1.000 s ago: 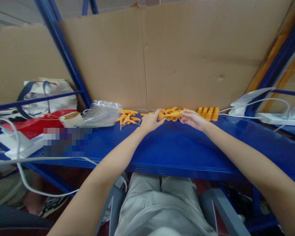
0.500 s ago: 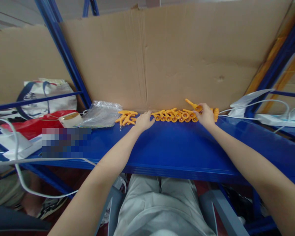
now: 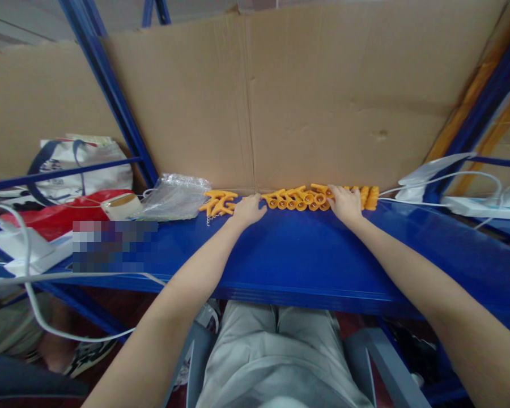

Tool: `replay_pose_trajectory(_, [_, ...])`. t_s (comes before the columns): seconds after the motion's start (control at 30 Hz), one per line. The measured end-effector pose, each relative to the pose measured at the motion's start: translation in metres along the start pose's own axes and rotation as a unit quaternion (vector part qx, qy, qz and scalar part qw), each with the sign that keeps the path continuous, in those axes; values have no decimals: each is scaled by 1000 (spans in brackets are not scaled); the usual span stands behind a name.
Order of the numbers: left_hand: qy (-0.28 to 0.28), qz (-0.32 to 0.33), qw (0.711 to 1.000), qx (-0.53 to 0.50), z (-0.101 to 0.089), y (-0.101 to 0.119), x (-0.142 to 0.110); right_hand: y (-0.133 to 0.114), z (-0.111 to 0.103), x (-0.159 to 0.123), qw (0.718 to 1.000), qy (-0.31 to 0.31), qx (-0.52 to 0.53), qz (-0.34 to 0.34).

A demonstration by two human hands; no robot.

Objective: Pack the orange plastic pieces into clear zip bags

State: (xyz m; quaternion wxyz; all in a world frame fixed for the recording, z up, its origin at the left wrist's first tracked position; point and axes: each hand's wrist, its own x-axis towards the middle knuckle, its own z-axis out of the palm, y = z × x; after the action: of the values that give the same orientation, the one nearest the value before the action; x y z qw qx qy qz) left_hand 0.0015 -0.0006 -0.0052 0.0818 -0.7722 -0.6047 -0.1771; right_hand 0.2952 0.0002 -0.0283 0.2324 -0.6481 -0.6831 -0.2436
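Note:
A row of orange plastic corkscrews (image 3: pixel 296 203) lies along the back of the blue shelf, round hollow ends facing me, with metal showing inside. My left hand (image 3: pixel 249 209) rests at the row's left end, fingers reaching forward and thumb apart, with no held item visible. Beside it on the left lies a loose pile of orange corkscrews (image 3: pixel 217 204), a metal spiral sticking out in front. My right hand (image 3: pixel 346 204) is closed over the right part of the row, on an orange corkscrew (image 3: pixel 318 187) whose handle points left; the fingers hide its other end.
A cardboard sheet (image 3: pixel 323 102) stands behind the blue shelf (image 3: pixel 280 255). Left are a clear plastic bag (image 3: pixel 174 198), a red bag (image 3: pixel 68 215), a white tote (image 3: pixel 85 170) and a looped white cable (image 3: pixel 32 300). A white power strip (image 3: pixel 484 207) lies right. Another person's leg shows lower left.
My right hand has lowered onto the row and shifted slightly left. The corkscrew it held raised now lies level on top. My left hand stays nearly still.

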Motion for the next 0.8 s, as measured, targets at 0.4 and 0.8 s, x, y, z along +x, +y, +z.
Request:
replay_pose_trajectory(0.4, [-66, -104, 986, 114, -16, -17, 0, 16, 0, 3, 998, -16, 63, -10])
replay_pose_trajectory(0.8, [-122, -92, 974, 168, -7, -26, 7, 56, -13, 1, 976, -138, 11, 169])
